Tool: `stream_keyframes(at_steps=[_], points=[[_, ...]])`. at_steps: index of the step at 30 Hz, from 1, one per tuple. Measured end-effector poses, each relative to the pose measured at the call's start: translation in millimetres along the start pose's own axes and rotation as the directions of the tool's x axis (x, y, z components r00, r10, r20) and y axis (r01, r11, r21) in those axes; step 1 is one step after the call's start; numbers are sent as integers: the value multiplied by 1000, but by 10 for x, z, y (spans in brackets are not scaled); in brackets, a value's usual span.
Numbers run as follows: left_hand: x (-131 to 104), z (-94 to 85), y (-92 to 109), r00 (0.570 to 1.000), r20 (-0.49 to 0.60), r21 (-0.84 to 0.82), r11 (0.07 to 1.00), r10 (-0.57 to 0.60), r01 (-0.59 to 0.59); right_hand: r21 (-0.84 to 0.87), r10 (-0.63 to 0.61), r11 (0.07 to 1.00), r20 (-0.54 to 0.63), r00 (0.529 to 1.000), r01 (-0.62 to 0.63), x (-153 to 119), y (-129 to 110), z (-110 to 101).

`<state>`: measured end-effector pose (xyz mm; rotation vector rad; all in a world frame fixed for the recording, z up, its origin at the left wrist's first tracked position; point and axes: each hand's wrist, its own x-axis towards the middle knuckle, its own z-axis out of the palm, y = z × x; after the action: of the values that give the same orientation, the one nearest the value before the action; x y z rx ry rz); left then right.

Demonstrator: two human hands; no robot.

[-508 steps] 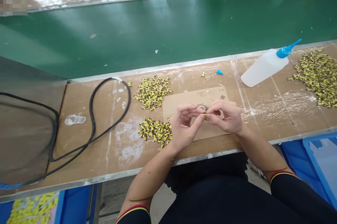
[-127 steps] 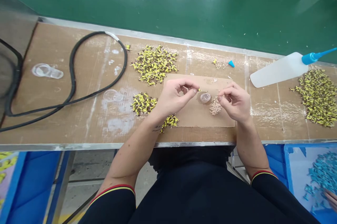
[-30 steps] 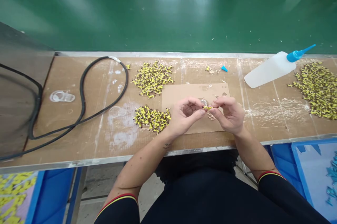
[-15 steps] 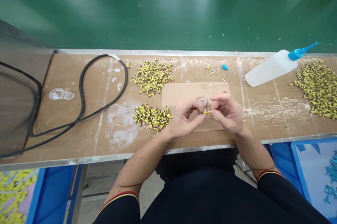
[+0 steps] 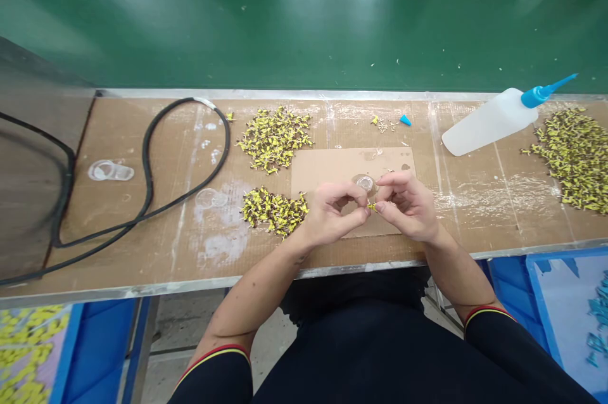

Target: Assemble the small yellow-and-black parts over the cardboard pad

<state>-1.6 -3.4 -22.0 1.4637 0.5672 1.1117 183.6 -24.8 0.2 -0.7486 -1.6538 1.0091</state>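
Between my two hands is a small yellow piece (image 5: 372, 207), mostly covered by the fingertips. My left hand (image 5: 336, 214) pinches its left side, and my right hand (image 5: 407, 206) grips the right side between thumb and fingers. Both are held over a flat cardboard sheet (image 5: 323, 166). Just beyond the fingers, a small clear dish (image 5: 365, 183) with whitish stuff in it sits on the sheet. To the left lie two heaps of small yellow and dark pieces, a nearer heap (image 5: 274, 211) and a farther heap (image 5: 275, 138).
A white squeeze bottle (image 5: 491, 122) with a blue nozzle lies at the right, beside a big yellow heap (image 5: 574, 160). A blue cap (image 5: 405, 120) and tiny pale bits (image 5: 384, 127) lie at the back. A black cable (image 5: 147, 163) loops on the left.
My right fingers have shifted slightly left and down, and more of the clear dish shows. The yellow piece stays between both hands, at a slightly different angle.
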Motion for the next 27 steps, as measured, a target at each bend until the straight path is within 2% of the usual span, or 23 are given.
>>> stream_keyframes(at_steps=[7,8,10,12,14,16,18,20,23,25,27], points=[[17,26,46,1000,-22,44,999,-1,2,-17,15,1000,10,1000,-15,-25,18,-10],[35,-2,59,999,-49,55,998,5,-3,-24,19,1000,-8,1000,-19,-28,28,-16],[87,-129,79,985,-169,110,994,22,-3,-18,10,1000,-81,997,-12,-32,49,-33],[147,-356,88,922,-380,205,979,74,7,-12,15,1000,-131,991,-17,-33,61,-54],[200,-646,84,817,-559,297,954,143,36,-25,11,1000,-155,988,-15,-33,60,-73],[235,-936,63,708,-682,332,940,185,74,-56,-8,998,-146,989,0,-32,48,-83],[248,-1166,29,651,-735,333,937,190,102,-103,-24,995,-104,994,13,-33,37,-84],[242,-1308,-14,620,-763,357,918,180,172,-160,-35,987,-56,998,26,-38,33,-83],[223,-1379,-83,593,-783,432,850,189,300,-219,-54,974,-15,998,50,-45,35,-90],[218,-1379,-125,589,-780,489,793,210,364,-231,-58,971,-2,998,56,-41,30,-98],[220,-1378,-157,607,-761,537,746,228,393,-238,-59,970,9,998,59,-25,15,-101]])
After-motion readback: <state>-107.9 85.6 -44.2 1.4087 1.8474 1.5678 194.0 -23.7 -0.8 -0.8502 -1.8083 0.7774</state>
